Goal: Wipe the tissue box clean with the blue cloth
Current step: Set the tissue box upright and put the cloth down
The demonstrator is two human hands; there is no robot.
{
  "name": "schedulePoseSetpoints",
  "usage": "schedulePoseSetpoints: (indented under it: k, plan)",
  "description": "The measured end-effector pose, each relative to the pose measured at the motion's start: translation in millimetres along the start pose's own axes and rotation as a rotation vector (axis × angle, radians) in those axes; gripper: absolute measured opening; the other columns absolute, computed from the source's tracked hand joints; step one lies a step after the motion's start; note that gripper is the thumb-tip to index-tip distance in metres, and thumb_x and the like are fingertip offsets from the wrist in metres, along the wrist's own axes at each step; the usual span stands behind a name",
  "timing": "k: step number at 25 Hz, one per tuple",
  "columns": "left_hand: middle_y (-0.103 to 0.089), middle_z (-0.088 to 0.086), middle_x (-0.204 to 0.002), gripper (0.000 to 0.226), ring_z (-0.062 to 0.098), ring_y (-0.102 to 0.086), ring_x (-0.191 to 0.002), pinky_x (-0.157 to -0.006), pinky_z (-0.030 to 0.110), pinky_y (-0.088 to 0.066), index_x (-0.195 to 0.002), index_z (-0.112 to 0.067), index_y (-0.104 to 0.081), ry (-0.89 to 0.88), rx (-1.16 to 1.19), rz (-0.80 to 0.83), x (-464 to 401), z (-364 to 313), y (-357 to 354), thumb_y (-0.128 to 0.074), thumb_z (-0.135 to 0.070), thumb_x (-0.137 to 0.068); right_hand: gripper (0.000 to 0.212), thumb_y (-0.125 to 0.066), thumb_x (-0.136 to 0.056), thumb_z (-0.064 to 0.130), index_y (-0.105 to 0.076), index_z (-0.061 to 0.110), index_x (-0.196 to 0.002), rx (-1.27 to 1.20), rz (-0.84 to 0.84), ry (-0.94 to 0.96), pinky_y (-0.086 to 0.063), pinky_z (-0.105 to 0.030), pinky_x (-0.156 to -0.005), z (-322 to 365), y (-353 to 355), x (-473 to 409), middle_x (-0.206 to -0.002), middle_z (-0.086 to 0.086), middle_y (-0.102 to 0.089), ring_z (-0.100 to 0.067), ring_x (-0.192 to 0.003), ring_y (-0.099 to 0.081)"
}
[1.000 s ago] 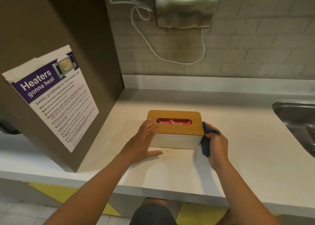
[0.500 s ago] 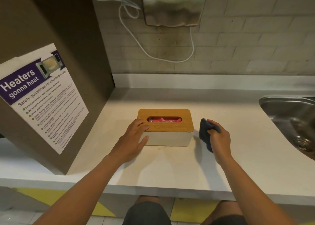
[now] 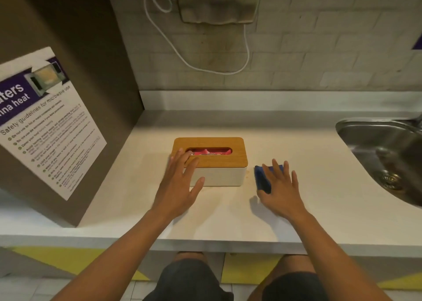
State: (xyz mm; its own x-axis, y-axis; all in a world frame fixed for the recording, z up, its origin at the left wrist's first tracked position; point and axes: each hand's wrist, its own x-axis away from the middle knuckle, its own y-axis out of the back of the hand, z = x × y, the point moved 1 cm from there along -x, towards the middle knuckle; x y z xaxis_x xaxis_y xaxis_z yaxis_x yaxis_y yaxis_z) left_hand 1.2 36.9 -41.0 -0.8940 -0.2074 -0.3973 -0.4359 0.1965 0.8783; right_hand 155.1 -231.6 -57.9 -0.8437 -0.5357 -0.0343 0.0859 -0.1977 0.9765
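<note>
The right hand (image 3: 282, 187) has let go, fingers now spread flat on the blue cloth (image 3: 262, 179) lying on the counter (image 3: 319, 186) just beside the tissue box (image 3: 219, 163), while the left hand (image 3: 180, 182) rests open on its left end, so wiping looks finished.

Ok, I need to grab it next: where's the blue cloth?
In the head view, the blue cloth lies on the counter under the right hand, right of the tissue box.
</note>
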Motion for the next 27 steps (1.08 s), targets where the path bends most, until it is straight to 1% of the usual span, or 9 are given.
schedulePoseSetpoints:
  k: [2,4,5,8,10,15,20,24,27]
  plan:
    - [-0.019,0.000,-0.168,0.064,0.020,-0.001,-0.158,-0.126,0.045,-0.004,-0.159,-0.028,-0.030,0.007,-0.076,0.034,1.0,-10.7,-7.5,-0.024,-0.060,-0.104,0.064,-0.026,-0.092,0.048,-0.017,0.024,-0.150,0.018,-0.117,-0.021,-0.003,-0.048,-0.117,11.8,-7.4,4.4,-0.161,-0.004,-0.006,-0.034,-0.147,0.005]
    - [-0.020,0.001,-0.168,0.066,0.020,-0.002,-0.158,-0.127,0.045,0.002,-0.159,-0.030,-0.030,0.024,-0.115,0.045,2.9,-15.5,-13.1,-0.017,-0.062,-0.104,0.065,-0.009,-0.092,0.043,-0.025,0.017,-0.149,0.046,-0.083,-0.075,-0.018,-0.051,-0.116,14.5,-19.9,6.7,-0.158,-0.008,-0.021,-0.036,-0.146,-0.010]
    - [-0.022,0.002,-0.168,0.065,0.020,-0.004,-0.158,-0.127,0.045,0.001,-0.159,-0.029,-0.030,0.023,-0.118,0.045,2.9,-15.5,-14.7,-0.017,-0.062,-0.104,0.069,-0.004,-0.091,0.042,-0.028,0.014,-0.149,0.059,-0.066,-0.092,-0.021,-0.051,-0.116,11.1,-25.6,7.4,-0.157,-0.009,-0.026,-0.035,-0.145,-0.015]
    - [-0.026,0.004,-0.166,0.063,0.022,-0.011,-0.157,-0.127,0.049,-0.007,-0.158,-0.028,-0.033,0.002,-0.113,0.028,2.8,-11.1,-15.7,-0.021,-0.059,-0.105,0.076,0.005,-0.087,0.044,-0.026,0.014,-0.150,0.073,-0.051,-0.110,-0.018,-0.048,-0.116,-2.7,-27.7,4.1,-0.157,-0.007,-0.026,-0.033,-0.146,-0.015]
    - [-0.026,0.004,-0.166,0.061,0.022,-0.011,-0.157,-0.127,0.049,-0.009,-0.158,-0.029,-0.033,-0.005,-0.108,0.024,3.4,-9.4,-16.0,-0.023,-0.058,-0.106,0.079,0.008,-0.085,0.044,-0.023,0.015,-0.152,0.068,-0.081,-0.134,-0.015,-0.046,-0.116,-12.7,-25.9,1.3,-0.158,-0.005,-0.022,-0.032,-0.146,-0.011]
    - [-0.030,0.004,-0.165,0.058,0.024,-0.015,-0.156,-0.125,0.053,-0.014,-0.157,-0.029,-0.037,0.013,-0.092,-0.005,3.8,-11.9,-19.6,-0.030,-0.056,-0.105,0.081,0.011,-0.082,0.045,-0.016,0.016,-0.153,0.061,-0.045,-0.145,-0.011,-0.045,-0.117,-32.2,-23.7,0.2,-0.160,-0.003,-0.015,-0.031,-0.147,-0.005]
    - [-0.030,0.003,-0.165,0.056,0.023,-0.013,-0.156,-0.125,0.053,-0.014,-0.157,-0.032,-0.037,0.021,-0.078,-0.005,3.5,-9.6,-23.0,-0.034,-0.054,-0.105,0.077,0.007,-0.085,0.044,-0.018,0.017,-0.152,0.041,-0.050,-0.165,-0.012,-0.046,-0.116,-27.5,-25.4,-1.8,-0.160,-0.003,-0.017,-0.030,-0.146,-0.007]
    - [-0.032,0.004,-0.164,0.055,0.024,-0.016,-0.156,-0.125,0.054,-0.015,-0.155,-0.030,-0.040,0.014,-0.061,-0.028,3.4,-9.4,-23.4,-0.034,-0.053,-0.105,0.068,-0.005,-0.091,0.040,-0.021,0.015,-0.152,0.063,-0.058,-0.190,-0.014,-0.046,-0.116,-27.6,-26.7,-0.9,-0.159,-0.004,-0.020,-0.031,-0.146,-0.009]
    - [-0.031,0.005,-0.164,0.056,0.024,-0.015,-0.156,-0.125,0.055,-0.014,-0.156,-0.030,-0.039,0.018,-0.068,-0.021,3.7,-10.9,-22.6,-0.032,-0.053,-0.105,0.071,-0.002,-0.089,0.042,-0.024,0.015,-0.151,0.060,-0.061,-0.177,-0.017,-0.047,-0.114,-25.4,-24.8,-1.1,-0.158,-0.005,-0.023,-0.032,-0.145,-0.012]
